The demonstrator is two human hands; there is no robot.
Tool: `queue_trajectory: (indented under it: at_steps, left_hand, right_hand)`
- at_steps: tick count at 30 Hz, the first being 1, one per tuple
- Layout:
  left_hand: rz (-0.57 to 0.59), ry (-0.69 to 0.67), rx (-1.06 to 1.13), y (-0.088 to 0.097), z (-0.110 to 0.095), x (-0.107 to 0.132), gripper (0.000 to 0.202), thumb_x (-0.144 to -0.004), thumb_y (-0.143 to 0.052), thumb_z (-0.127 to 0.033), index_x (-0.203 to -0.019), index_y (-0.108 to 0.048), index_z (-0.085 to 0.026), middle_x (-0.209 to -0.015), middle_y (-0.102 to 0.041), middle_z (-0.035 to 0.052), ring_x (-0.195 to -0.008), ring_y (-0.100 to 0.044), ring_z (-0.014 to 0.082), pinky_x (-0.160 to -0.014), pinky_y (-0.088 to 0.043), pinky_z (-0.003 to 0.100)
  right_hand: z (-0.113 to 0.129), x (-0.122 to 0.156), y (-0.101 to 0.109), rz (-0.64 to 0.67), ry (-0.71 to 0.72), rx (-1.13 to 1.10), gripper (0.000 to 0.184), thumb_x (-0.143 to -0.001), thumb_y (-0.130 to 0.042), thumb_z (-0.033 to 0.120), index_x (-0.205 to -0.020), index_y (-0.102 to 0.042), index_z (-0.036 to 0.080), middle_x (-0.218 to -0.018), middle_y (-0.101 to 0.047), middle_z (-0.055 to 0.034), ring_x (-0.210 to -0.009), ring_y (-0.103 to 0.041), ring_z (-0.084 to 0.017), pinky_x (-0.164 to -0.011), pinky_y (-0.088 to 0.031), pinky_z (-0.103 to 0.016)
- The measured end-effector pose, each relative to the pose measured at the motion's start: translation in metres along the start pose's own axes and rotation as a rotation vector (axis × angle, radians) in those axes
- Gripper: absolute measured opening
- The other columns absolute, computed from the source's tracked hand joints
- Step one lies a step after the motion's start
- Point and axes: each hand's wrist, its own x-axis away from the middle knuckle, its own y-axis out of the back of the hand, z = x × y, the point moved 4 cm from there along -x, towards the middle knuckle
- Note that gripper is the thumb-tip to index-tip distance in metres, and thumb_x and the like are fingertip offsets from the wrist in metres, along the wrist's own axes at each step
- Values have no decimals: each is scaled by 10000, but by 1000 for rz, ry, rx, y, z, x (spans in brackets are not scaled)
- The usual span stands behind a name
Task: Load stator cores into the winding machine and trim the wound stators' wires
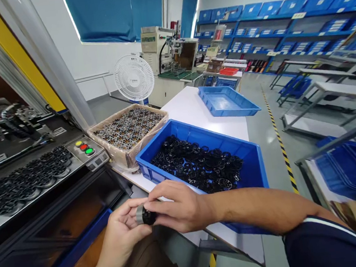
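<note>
Just in front of the blue bin [247, 150], both my hands meet on a small round part. My left hand [119, 229] is closed around its silver-grey metal ring [139, 215]. The black piece [149, 216] sits against the ring's right side, gripped by the fingertips of my right hand [183, 204]. Fingers hide how far the two pieces fit together. Many loose black wheel-like parts [196, 161] lie heaped in the bin. Behind it to the left, a plastic-lined cardboard box [122, 157] holds rows of grey metal parts [130, 127].
A machine at left has a panel with yellow, red and green buttons [84, 147], beside rows of black-topped parts [27, 177]. A light-blue tray [225, 103] rests on the white table [187, 103]. A white fan [134, 78] stands behind the box; carts [331, 123] are at right.
</note>
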Motion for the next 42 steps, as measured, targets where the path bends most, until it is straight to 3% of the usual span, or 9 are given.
queue_trajectory:
  at_steps: [10,15,18,21,24,28,34,38,42]
  left_hand:
    - [111,48,50,-9,3,-1,458,-571,-896,-268,-985,-732,-165,-801,-768,62,-750,-729,192,-698,-564,233]
    - [108,-18,-164,-6,-2,4,438,-831,-696,-275,-1261,-632,-226,-1309,-624,121,-993,-697,226,-872,-559,316]
    - [83,-48,-312,3,-5,2,419,-890,-620,-294,-1302,-598,-220,-1339,-595,126,-1000,-690,221,-890,-552,316]
    - [75,2,-273,14,-4,-3,398,-924,-563,-322,-1303,-586,-200,-1300,-626,138,-1010,-686,234,-895,-553,344]
    - [60,-30,-260,21,-8,-6,352,-893,-610,-327,-1214,-632,-184,-1209,-657,132,-920,-683,198,-803,-560,291]
    - [-49,-277,-585,22,-23,1,236,-798,-725,-273,-1024,-711,-205,-1019,-648,70,-900,-636,166,-729,-522,217]
    - [-86,-563,-911,18,-44,16,471,-799,-726,-191,-1248,-600,-251,-1090,-702,59,-940,-654,167,-760,-526,234]
    - [-57,-594,-854,23,-49,19,420,-813,-711,-172,-1215,-631,-266,-1199,-702,57,-1102,-641,198,-874,-530,260]
    - [-56,-442,-669,27,-43,17,421,-831,-697,-208,-1243,-634,-265,-1222,-697,67,-1076,-667,204,-913,-539,283]
  right_hand:
    - [-4,-2,2,37,-85,-158,311,-842,-700,372,-980,-655,98,-992,-651,-146,-928,-626,-184,-826,-548,-337]
    - [-106,15,21,182,-565,185,307,-959,-519,337,-1226,-592,204,-1242,-624,-104,-1158,-581,-188,-959,-516,-379]
    - [-169,45,27,255,-691,306,364,-939,-473,120,-1284,-572,182,-1297,-598,-132,-1217,-553,-223,-1056,-444,-471]
    - [-198,79,15,372,-724,350,364,-906,-577,155,-1270,-578,163,-1325,-574,-136,-1232,-542,-257,-1064,-428,-503]
    - [-202,98,1,497,-747,401,300,-922,-604,281,-1195,-599,158,-1262,-601,-96,-1156,-583,-246,-986,-482,-490]
    - [-200,97,4,561,-828,521,277,-927,-597,321,-1144,-607,148,-1188,-620,-87,-1059,-616,-219,-915,-523,-445]
    - [-193,68,20,548,-879,603,231,-937,-584,310,-1095,-630,148,-1117,-658,-69,-1014,-638,-198,-908,-527,-434]
    - [-179,51,21,516,-843,579,125,-878,-616,168,-955,-711,141,-986,-724,-95,-968,-673,-229,-912,-519,-411]
    - [-154,30,20,402,-790,503,171,-819,-622,94,-941,-739,118,-930,-745,-134,-897,-701,-258,-867,-537,-382]
